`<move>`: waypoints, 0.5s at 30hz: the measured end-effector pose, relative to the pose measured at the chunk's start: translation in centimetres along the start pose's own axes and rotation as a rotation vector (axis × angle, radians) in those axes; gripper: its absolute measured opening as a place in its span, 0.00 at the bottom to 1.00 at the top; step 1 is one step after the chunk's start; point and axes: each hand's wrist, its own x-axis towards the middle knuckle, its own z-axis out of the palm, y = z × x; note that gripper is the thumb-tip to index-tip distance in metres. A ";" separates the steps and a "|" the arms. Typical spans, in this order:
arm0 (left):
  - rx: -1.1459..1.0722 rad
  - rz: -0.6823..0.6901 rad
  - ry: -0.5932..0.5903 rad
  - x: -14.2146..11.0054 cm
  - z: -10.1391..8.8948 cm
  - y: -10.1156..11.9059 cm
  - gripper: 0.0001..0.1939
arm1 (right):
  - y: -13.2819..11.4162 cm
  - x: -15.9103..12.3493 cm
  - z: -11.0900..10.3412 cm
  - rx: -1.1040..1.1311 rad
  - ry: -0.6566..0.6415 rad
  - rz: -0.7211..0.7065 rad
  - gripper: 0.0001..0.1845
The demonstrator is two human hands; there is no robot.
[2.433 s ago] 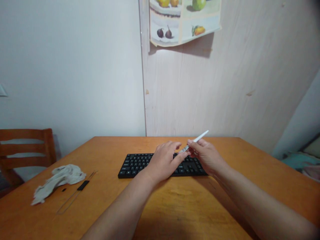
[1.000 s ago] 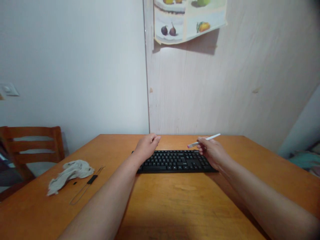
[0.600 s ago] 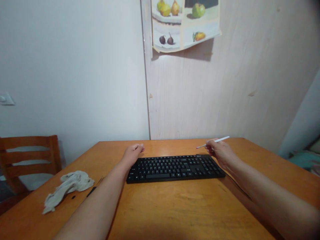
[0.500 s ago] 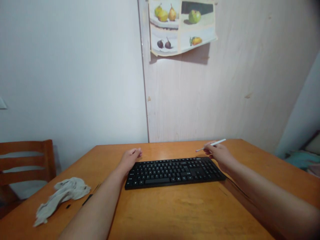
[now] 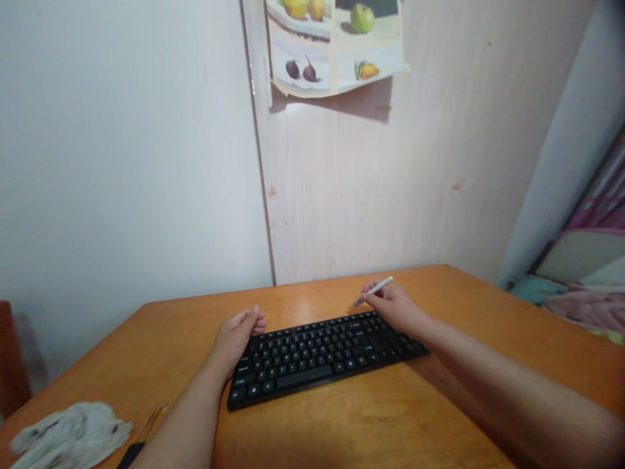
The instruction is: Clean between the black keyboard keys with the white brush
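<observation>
A black computer keyboard (image 5: 305, 355) lies on the wooden table, its left end angled nearer to me. My left hand (image 5: 235, 339) is closed at the keyboard's far left corner, thumb over curled fingers; where the fingers meet the edge is partly hidden. Between thumb and fingers of my right hand (image 5: 385, 303) is a slim white brush (image 5: 383, 285). Its small pinkish tip points down and left, just behind the keyboard's far edge. My right hand and forearm cover part of the number pad.
A crumpled pale cloth (image 5: 73, 433) lies at the table's lower left. Beside it, a thin wire tool with a black middle (image 5: 131, 454) is partly behind my left forearm. A chair (image 5: 12, 358) stands left; fruit pictures (image 5: 336, 49) hang on the wall.
My left hand went from the brush area to the keyboard's left corner, and the keyboard's left end came nearer. My right hand brought the brush down near the far edge. The view turned right.
</observation>
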 end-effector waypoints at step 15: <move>-0.006 -0.047 0.043 -0.1 0.1 0.2 0.33 | 1.1 -2.6 0.3 -0.259 -0.044 -0.111 0.10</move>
